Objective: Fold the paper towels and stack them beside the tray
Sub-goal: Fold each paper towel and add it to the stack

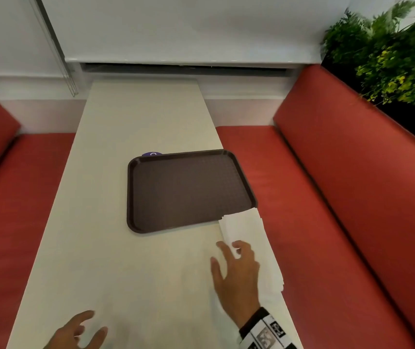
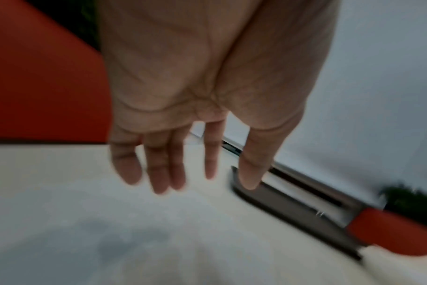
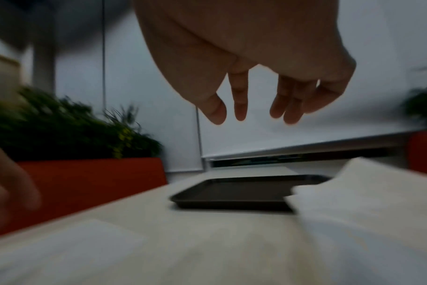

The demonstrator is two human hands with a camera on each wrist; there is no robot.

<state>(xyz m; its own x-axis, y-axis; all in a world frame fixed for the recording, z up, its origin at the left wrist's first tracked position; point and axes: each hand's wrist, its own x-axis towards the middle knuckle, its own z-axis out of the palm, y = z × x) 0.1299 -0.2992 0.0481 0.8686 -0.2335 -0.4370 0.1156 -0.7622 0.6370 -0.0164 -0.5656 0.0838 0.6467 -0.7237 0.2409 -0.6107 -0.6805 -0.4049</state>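
Flanked by red booth seats (image 1: pixel 352 197) on both sides, with green foliage (image 1: pixel 390 51) behind the right backrest and a lowered white blind (image 1: pixel 176 28) at the far end: a long pale table (image 1: pixel 115 197). Resting at its middle, a dark brown textured tray (image 1: pixel 186 190), one corner past the right table edge, a small purple object (image 1: pixel 152 154) peeking from behind its far rim. Just beside the tray's near right corner, along the table edge, a stack of white paper towels (image 1: pixel 249 227), edges slightly uneven. Hovering over the stack, fingers spread and loosely bent, gripping nothing: right hand (image 1: pixel 236 275). Low near the table's front, likewise relaxed and empty: left hand (image 1: pixel 75 333).
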